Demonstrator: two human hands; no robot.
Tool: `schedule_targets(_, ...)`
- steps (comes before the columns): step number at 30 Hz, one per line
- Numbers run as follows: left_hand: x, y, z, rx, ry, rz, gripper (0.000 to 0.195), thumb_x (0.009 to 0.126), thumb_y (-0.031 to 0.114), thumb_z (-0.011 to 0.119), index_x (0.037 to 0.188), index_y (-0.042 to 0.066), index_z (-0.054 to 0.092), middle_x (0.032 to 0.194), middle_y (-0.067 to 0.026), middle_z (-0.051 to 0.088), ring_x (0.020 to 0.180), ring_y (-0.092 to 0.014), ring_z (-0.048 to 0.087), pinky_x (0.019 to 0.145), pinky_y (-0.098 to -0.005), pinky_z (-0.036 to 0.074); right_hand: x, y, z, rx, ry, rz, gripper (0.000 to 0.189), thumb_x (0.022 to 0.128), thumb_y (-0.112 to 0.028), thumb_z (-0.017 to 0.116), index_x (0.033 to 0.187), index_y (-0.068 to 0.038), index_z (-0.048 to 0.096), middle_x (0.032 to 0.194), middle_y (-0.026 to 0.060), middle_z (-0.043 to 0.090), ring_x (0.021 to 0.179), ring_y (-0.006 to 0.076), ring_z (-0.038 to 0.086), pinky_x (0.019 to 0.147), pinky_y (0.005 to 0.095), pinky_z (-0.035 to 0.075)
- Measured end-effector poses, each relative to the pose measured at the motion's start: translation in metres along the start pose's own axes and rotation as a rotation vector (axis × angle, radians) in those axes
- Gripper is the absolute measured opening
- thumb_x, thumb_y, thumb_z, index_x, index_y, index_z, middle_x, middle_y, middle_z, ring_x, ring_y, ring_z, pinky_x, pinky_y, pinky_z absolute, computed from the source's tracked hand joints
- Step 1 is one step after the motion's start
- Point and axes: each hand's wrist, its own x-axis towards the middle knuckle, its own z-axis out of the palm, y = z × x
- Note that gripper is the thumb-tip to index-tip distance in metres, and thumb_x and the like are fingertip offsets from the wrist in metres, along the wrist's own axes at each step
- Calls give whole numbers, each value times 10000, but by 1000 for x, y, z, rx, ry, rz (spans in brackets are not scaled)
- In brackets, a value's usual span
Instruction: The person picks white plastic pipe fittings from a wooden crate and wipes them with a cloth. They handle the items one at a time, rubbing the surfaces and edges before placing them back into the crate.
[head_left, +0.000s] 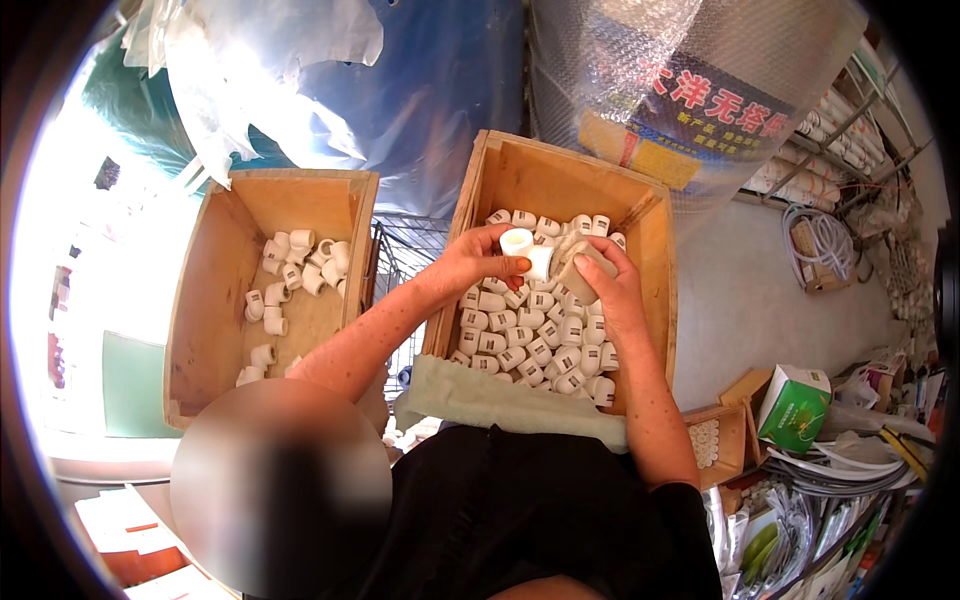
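Observation:
My left hand (480, 259) holds a white plastic pipe elbow (528, 253) by its side, one round opening facing up. Against the elbow's right end, my right hand (611, 281) grips a folded beige cloth (576, 264). Both hands are above a wooden box (658, 217) holding many white pipe elbows (530, 318), most bearing a small dark marking. To the left, a second wooden box (196, 300) contains fewer white elbows (303, 240), scattered loosely.
A pale green cloth (510, 401) drapes over the near edge of the right box. Plastic-wrapped goods (450, 90) stand behind the boxes. At right are a smaller wooden box (731, 465) of white parts, a green and white carton (795, 409) and coiled hoses (821, 244).

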Motion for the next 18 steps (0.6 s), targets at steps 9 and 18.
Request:
schedule_targets(9, -2, 5, 5, 85, 18, -57, 317, 849, 132, 669, 1135, 27, 584, 1030, -52, 643, 933, -137, 599, 782, -280, 502, 3, -4, -9, -384, 149, -362, 331, 817, -184, 695, 1098, -36, 600, 1005, 23, 625, 910, 102, 569, 796, 251, 470)
schedule_targets(18, 3, -4, 7, 159, 82, -28, 321, 811, 108, 726, 1081, 18, 577, 870, -21, 641, 728, -80, 595, 671, -226, 491, -3, -8, -2, 121, 16, 7, 374, 818, -231, 708, 1121, -39, 603, 1016, 24, 626, 910, 84, 568, 812, 235, 458)
